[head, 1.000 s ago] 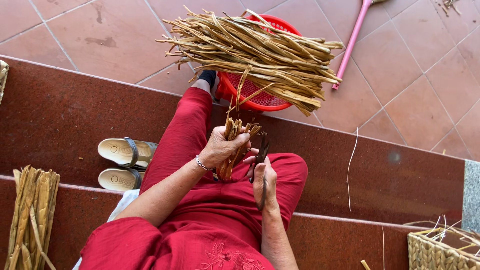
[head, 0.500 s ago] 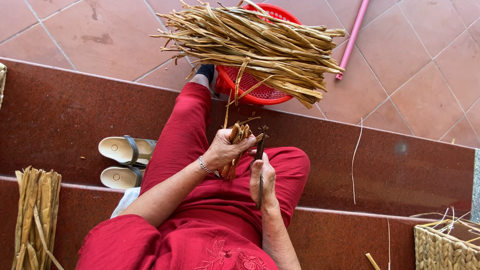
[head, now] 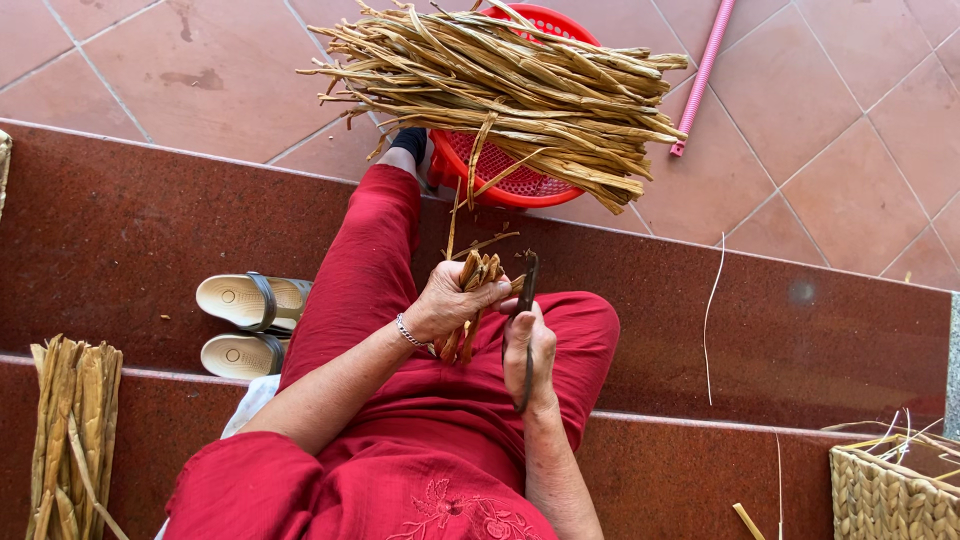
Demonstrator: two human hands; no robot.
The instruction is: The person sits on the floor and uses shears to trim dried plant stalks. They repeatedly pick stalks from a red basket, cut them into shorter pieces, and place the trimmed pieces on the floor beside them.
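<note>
I sit on dark red stone steps in red clothes. My left hand, with a thin bracelet at the wrist, grips a small bunch of dried tan stalks above my lap. My right hand holds a dark thin metal tool upright beside the bunch, its tip near the stalk ends. A big pile of dried stalks lies across a red plastic basket on the tiled floor beyond my foot.
A pair of cream sandals sits on the step at my left. Another stalk bundle stands at the far left. A woven basket is at the lower right. A pink stick lies on the tiles.
The view has shifted slightly. My right hand has brought the dark tool up closer to the bunch held in my left hand.
</note>
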